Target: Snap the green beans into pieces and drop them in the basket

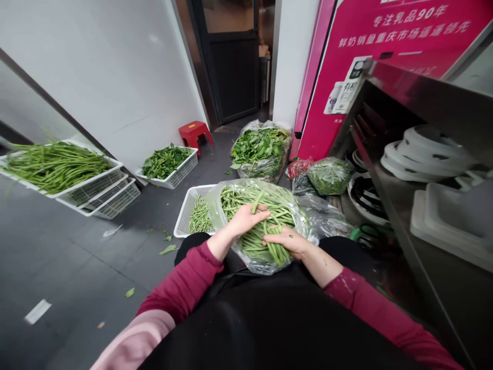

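A clear plastic bag (219,211) full of long green beans (246,240) stands open between my knees. Over it, my left hand (246,220) pinches a green bean (257,201) that points up between thumb and fingers. Just to its right, my right hand (285,240) is closed around a small bunch of green beans (278,251), whose ends hang below the fingers. The two hands almost meet above the bag. Beside the bag on the left sits a white basket (182,216) with short bean pieces (199,216) in it.
Leafy greens fill a big bag (262,146) ahead and a white basket (179,177). Stacked baskets (115,198) with long green stems stand at left, near a red stool (195,134). A metal shelf (389,205) with white containers rises close on the right. Leaf scraps lie on the floor.
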`<control>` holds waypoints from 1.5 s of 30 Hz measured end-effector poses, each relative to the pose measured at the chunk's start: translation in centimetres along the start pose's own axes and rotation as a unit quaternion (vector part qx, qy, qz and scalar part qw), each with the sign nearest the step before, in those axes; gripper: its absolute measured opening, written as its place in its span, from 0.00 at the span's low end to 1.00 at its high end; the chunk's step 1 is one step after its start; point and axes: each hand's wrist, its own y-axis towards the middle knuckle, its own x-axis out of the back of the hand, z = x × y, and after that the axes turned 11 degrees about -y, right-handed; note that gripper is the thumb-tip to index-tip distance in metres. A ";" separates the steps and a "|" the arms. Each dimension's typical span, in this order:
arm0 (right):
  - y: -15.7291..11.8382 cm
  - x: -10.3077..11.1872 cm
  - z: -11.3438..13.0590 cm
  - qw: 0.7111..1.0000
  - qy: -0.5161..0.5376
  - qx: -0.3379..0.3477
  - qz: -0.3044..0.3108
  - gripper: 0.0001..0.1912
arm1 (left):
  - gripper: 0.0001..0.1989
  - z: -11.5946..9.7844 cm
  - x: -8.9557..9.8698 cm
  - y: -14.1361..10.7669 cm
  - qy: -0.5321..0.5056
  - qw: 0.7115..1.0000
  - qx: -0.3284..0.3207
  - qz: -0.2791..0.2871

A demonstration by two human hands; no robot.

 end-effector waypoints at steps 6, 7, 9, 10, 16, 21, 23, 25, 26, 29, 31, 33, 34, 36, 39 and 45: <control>0.2 0.2 -0.4 0.995 0.086 -0.027 -0.034 0.08 | 0.12 0.2 0.2 1.8 -0.082 0.994 0.009 -0.066; 0.3 0.4 -0.5 0.992 0.116 -0.016 -0.043 0.08 | 0.11 0.4 0.4 1.6 -0.089 0.993 0.009 -0.083; 0.6 1.2 -0.6 0.979 0.189 0.008 -0.072 0.07 | 0.11 0.5 0.7 0.5 -0.095 0.989 -0.003 -0.117; 0.8 1.7 -0.6 0.970 0.227 0.015 -0.091 0.07 | 0.11 0.3 0.7 -0.2 -0.095 0.986 -0.018 -0.135; 1.4 3.6 -0.9 0.964 0.238 -0.026 -0.119 0.05 | 0.13 -0.7 -0.6 -2.5 -0.118 0.993 0.020 -0.025; 1.0 1.6 -0.9 0.976 0.197 -0.086 0.029 0.06 | 0.12 1.6 -1.7 -1.0 -0.139 0.988 0.061 0.011; 1.0 1.1 -1.0 0.976 0.192 -0.095 0.023 0.05 | 0.10 2.5 -1.8 -0.8 -0.071 0.997 0.021 -0.001; 1.0 0.9 -1.0 0.979 0.179 -0.099 -0.002 0.04 | 0.07 3.2 -2.0 -1.0 0.058 0.997 -0.042 -0.023; 1.0 0.9 -0.9 0.980 0.167 -0.103 -0.020 0.04 | 0.06 3.5 -2.1 -1.1 0.129 0.988 -0.073 -0.034; 0.5 0.7 -0.6 0.983 0.124 -0.109 -0.084 0.05 | 0.03 4.2 -2.5 -1.1 0.280 0.952 -0.111 -0.046; 0.0 0.4 -0.2 0.986 0.107 -0.086 -0.095 0.03 | 0.02 4.4 -2.2 -0.4 0.303 0.946 -0.088 -0.071; -0.6 0.2 0.0 0.991 0.091 -0.058 -0.078 0.08 | 0.02 4.5 -1.5 0.7 0.278 0.954 -0.047 -0.102; -0.8 0.1 0.0 0.993 0.088 -0.046 -0.070 0.11 | 0.04 4.5 -1.0 1.2 0.257 0.960 -0.026 -0.109; -0.8 0.3 -0.1 0.990 0.107 -0.032 -0.085 0.13 | 0.07 4.2 -0.1 2.0 0.224 0.969 0.000 -0.102; -0.3 0.9 0.1 0.971 0.170 -0.001 -0.166 0.11 | 0.10 3.6 -0.1 2.0 0.247 0.965 -0.013 -0.091; 0.2 0.5 2.3 0.968 0.133 0.112 -0.182 0.10 | 0.07 3.1 -3.0 -0.2 0.393 0.918 -0.055 -0.004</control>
